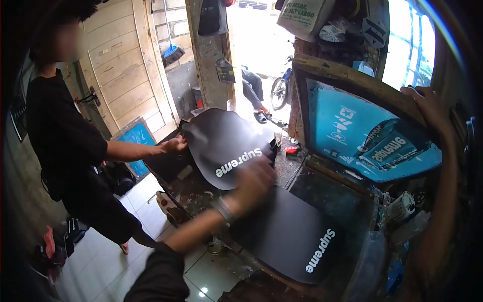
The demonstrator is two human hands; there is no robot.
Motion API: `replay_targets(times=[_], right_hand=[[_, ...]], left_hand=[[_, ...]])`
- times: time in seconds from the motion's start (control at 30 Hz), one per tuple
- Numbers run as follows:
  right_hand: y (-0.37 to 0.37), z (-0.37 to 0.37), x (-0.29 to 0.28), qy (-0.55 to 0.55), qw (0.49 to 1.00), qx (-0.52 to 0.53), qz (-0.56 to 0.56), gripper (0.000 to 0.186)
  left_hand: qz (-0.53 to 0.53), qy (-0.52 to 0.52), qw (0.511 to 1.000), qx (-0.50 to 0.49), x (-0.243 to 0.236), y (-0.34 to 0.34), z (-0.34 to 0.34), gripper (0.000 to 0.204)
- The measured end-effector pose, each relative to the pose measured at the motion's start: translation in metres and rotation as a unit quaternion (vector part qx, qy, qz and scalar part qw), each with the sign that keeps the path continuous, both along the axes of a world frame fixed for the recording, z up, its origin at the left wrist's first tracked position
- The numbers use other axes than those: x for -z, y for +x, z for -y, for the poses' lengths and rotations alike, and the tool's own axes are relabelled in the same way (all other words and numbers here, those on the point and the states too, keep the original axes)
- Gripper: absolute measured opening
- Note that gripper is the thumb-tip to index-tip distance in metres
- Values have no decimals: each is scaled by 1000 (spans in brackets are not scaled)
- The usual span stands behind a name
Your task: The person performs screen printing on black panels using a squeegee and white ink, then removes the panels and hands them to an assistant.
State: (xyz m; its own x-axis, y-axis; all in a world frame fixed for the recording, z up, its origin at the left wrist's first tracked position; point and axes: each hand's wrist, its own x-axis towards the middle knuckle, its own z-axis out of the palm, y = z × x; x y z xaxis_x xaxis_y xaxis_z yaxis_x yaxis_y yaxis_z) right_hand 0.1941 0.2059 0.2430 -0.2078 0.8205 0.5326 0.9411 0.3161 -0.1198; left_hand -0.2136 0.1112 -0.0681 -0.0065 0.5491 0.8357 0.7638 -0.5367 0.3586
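My right hand (pixel 427 103) grips the wooden top edge of a screen-printing frame (pixel 370 131), which stands tilted up with its blue mesh facing me. My left hand (pixel 254 183), smeared by motion, is over the near edge of a black sheet (pixel 221 133) with white lettering; whether its fingers touch the sheet cannot be made out. Another person's hand (pixel 174 144) is at that sheet's left edge. A second black sheet (pixel 292 231), also with white lettering, lies flat on the worktable below the raised frame.
A co-worker in black (pixel 75 126) stands at the left of the table. White containers (pixel 401 206) crowd the table's right side. A blue-meshed frame (pixel 136 143) leans near the wooden door (pixel 123 60). Beyond the bright doorway are a seated person's legs (pixel 253 88) and a motorbike wheel (pixel 279 93).
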Motion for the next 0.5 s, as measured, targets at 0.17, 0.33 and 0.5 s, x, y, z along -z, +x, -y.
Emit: replay_targets(times=[0.17,0.33,0.5], right_hand=[[7,-4,0,18,997,-58,-38,56],[17,-47,16,-13,979,-202,13,48],[-21,38,-12,-14,1000,-16,0,61]], left_hand=[[-50,-123,827,546,171,285,122,62],[-175,-58,867,463,184,364,199,75],[-188,-206,926,253,160,208,177,53]])
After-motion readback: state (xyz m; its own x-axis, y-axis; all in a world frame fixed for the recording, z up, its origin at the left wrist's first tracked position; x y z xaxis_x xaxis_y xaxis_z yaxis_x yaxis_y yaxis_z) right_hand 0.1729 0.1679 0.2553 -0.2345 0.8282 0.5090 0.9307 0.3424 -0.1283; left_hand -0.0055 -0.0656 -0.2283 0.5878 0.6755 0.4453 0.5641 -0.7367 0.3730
